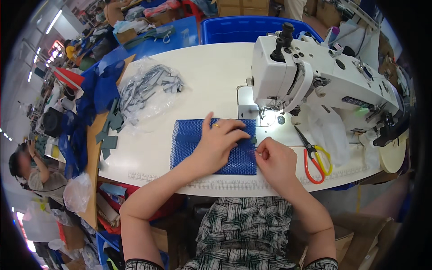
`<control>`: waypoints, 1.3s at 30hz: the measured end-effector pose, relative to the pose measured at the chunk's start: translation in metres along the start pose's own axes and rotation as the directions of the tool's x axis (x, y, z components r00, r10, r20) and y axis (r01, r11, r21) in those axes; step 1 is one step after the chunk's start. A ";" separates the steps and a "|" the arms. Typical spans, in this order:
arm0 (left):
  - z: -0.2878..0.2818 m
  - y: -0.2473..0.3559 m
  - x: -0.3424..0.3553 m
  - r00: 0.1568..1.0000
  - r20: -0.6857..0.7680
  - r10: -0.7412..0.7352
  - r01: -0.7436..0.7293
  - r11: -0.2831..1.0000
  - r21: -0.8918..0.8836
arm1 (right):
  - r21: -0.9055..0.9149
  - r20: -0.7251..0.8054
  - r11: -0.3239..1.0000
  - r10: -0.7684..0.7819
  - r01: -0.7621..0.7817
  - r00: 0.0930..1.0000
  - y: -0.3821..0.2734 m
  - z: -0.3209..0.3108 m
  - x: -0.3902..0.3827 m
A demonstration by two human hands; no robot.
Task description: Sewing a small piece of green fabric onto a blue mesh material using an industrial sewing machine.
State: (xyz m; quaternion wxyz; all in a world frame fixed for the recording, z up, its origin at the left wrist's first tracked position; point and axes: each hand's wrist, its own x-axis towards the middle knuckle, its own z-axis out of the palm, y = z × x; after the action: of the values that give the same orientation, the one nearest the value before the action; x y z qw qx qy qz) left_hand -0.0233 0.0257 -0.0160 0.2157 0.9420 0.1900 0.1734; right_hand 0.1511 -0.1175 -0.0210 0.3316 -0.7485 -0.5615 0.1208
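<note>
My left hand (221, 145) lies on a folded blue mesh piece (185, 158), fingers apart, over its upper right part. At the piece’s right edge, my right hand (275, 164) is pinched, its thumb and finger by a small green bit (253, 140); what they hold is too small to make out. Just above is the white sewing machine (326, 76) with its lit needle plate (245, 109). Scissors (315, 168) with red and yellow handles lie right of my right hand.
A bag of grey strips (148, 92) and grey-green scraps (109, 143) lie on the white table (202, 72). A blue bin (225, 29) stands behind. Blue fabric (92, 96) is heaped left. A printed ruler (216, 183) runs along the front edge. Another person (42, 175) is at the far left.
</note>
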 end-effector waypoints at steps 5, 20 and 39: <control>0.007 0.022 0.013 0.996 0.042 0.078 -0.077 0.997 -0.022 | -0.095 -0.044 0.931 -0.359 0.353 0.932 0.013 -0.012 0.009; 0.014 -0.004 0.039 0.992 -0.112 -0.050 0.046 0.998 -0.032 | -0.051 0.001 0.902 -0.429 0.429 0.903 0.033 -0.013 0.025; 0.045 -0.004 0.055 0.955 -0.295 -0.019 -0.080 0.944 -0.321 | -0.135 0.007 0.934 -0.332 0.330 0.943 0.036 -0.022 0.014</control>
State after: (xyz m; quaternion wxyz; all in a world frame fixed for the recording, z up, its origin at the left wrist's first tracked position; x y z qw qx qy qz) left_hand 0.0415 0.0374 -0.0422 0.3366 0.8592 0.1735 0.3441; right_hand 0.1958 -0.1176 -0.0244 0.3007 -0.6649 -0.6834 0.0194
